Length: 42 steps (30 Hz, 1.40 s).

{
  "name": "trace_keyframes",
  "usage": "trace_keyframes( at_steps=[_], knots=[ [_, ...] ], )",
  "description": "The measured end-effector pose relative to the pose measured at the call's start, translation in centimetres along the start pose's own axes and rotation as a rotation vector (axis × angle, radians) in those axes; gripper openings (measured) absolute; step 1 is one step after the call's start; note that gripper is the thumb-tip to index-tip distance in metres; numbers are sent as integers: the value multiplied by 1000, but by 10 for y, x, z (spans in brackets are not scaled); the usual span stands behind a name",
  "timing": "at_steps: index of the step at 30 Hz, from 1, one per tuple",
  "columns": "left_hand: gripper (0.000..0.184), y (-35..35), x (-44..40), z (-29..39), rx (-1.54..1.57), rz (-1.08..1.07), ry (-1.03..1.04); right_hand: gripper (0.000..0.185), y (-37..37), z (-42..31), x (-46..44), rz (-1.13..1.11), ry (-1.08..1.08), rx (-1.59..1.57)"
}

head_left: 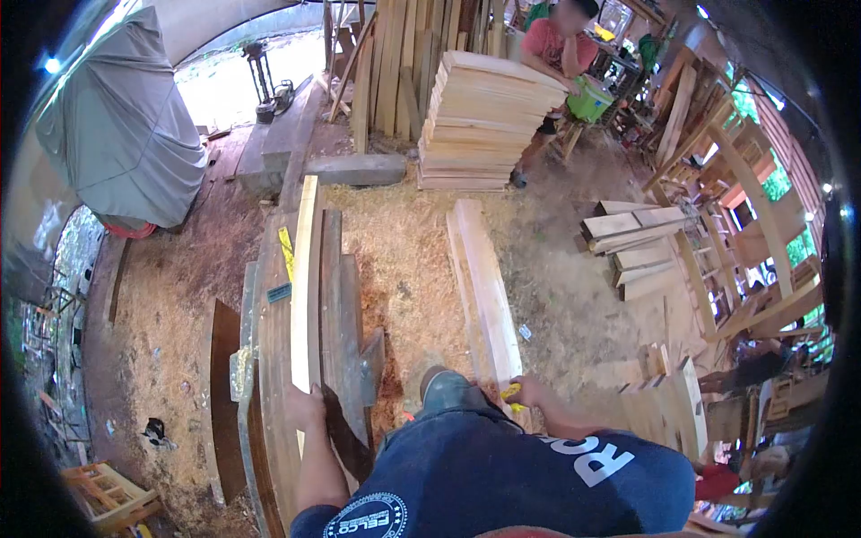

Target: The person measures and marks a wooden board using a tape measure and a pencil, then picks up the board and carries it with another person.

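Observation:
My left hand (pixel 308 408) is closed round the near part of a long pale board (pixel 308 296), which stretches away over a wooden workbench (pixel 331 305). In my right hand (pixel 531 392) is a small yellow object (pixel 512 394), partly covered by the fingers. That hand is beside the near end of another pale plank (pixel 484 287) at the right. On the bench, left of the held board, lie a yellow strip (pixel 286 253) and a small dark green block (pixel 279 293).
A tall stack of boards (pixel 484 121) stands ahead, with a person (pixel 560 45) behind it near a green container (pixel 588 99). Short planks (pixel 637 238) lie at the right. A grey cover (pixel 126 125) drapes something at the left. Sawdust covers the floor.

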<state>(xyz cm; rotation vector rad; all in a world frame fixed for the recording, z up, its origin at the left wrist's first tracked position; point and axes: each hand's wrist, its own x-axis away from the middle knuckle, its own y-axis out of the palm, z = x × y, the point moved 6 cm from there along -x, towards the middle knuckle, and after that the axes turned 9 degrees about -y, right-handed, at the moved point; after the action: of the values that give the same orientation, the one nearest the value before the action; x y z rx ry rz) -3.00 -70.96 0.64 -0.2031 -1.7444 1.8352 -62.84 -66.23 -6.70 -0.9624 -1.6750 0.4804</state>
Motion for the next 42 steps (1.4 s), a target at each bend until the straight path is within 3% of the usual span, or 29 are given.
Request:
trace_keyframes(
  at_steps=[3,10,13,19,23,25,27,28,29,31,34,37,42],
  knots=[
    [58,-5,1,3,-16,-15,-20,84,-20,-27,5,-144,32,-51],
    [61,6,-3,2,-3,0,-2,75,-32,-28,-17,-43,-86,-42],
    [61,13,-6,-1,12,16,36,62,-35,-15,-23,88,-75,-120],
    [57,-2,6,10,-32,46,31,77,-15,20,-21,38,-5,-124],
    [56,-14,13,14,-39,58,12,73,16,56,-16,-16,21,-64],
    [56,-18,17,16,-13,46,-7,70,-20,22,15,-103,34,-38],
    [55,-3,6,5,78,46,15,66,-11,40,20,-33,106,-96],
    [54,-3,6,4,76,34,8,74,-15,38,19,-143,84,-161],
    [54,-4,4,3,73,21,0,69,-18,41,19,-125,-5,-7],
    [53,0,0,-1,95,27,4,61,32,118,-15,-49,-48,-160],
    [55,4,-2,-6,161,34,17,60,-38,37,19,-137,-32,-161],
    [55,-3,0,-5,187,5,-6,53,-50,35,18,-70,60,-104],
    [55,-5,0,-8,147,24,1,59,-62,16,6,-69,37,-17]
  ],
)
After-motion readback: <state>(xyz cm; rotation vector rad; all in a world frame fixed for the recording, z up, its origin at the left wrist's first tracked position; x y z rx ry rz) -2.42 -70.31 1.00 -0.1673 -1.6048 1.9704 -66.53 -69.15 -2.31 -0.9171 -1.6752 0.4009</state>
